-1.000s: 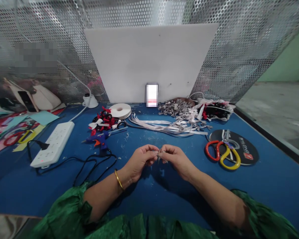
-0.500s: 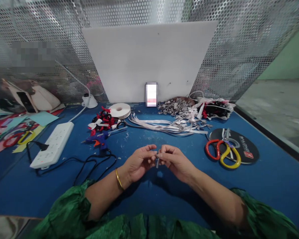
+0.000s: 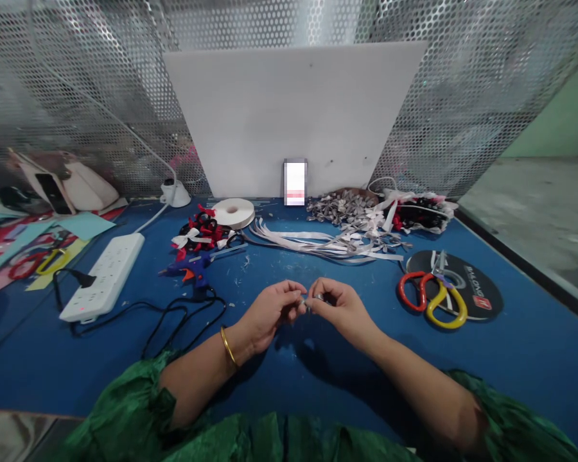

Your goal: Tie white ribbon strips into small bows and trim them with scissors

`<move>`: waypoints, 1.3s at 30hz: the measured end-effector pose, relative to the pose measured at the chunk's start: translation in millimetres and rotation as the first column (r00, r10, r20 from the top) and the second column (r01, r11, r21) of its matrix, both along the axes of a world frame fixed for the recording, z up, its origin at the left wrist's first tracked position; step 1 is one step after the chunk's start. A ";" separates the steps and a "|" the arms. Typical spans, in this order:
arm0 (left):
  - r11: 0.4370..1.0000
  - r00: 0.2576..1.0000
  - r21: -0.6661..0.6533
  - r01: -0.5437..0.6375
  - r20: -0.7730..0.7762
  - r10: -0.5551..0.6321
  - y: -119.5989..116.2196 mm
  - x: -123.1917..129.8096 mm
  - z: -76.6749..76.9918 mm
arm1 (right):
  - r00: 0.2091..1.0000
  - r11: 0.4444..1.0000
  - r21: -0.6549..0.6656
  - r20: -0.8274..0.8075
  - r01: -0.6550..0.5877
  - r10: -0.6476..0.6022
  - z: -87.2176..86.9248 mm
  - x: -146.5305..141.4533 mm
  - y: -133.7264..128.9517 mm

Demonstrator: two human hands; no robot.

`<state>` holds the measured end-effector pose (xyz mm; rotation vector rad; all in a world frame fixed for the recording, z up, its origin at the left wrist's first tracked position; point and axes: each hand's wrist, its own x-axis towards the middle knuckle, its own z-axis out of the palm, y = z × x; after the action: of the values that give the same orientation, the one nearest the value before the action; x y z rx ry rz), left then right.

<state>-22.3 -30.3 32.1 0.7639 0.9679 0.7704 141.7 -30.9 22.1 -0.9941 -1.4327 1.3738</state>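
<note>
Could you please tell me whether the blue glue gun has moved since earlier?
No, the glue gun keeps its place relative to the power strip.

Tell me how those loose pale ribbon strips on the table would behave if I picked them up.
The pale ribbon strips would probably droop when lifted, since they lie in loose curves on the blue table. They look thin and narrow, so they are likely light. Several overlap, so pulling one might drag others along.

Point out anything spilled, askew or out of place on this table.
Nothing looks seriously wrong, just untidy. White flecks litter the blue table near the glue gun, which lies on its side with no stand visible. The scissors lie partly on the black disc, handles spread apart.
</note>
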 end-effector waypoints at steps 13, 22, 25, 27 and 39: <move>0.950 0.972 0.312 -0.013 -0.220 0.086 -5.0 2.4 5.4 | 0.994 0.982 0.160 0.055 -0.102 0.094 0.1 0.7 -1.4; 0.933 0.952 0.357 0.045 -0.298 0.068 -7.3 0.7 6.1 | 0.981 0.929 0.358 0.194 -0.092 0.022 0.3 4.0 -0.2; 0.929 0.947 0.366 0.046 -0.311 0.075 -7.3 0.0 7.3 | 0.977 0.916 0.383 0.207 -0.123 0.045 1.6 5.7 0.9; 0.928 0.944 0.371 0.032 -0.316 0.094 -6.8 -0.8 7.3 | 0.977 0.907 0.399 0.207 -0.132 0.051 2.1 6.0 1.2; 0.965 0.959 0.262 -0.006 -0.273 0.080 -4.6 -0.4 5.8 | 0.965 0.900 0.393 0.248 -0.186 0.091 2.3 7.3 1.4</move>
<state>-22.7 -34.9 38.0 1.1055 1.1553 0.8522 149.0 -29.5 24.4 -0.7940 -1.9016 1.0096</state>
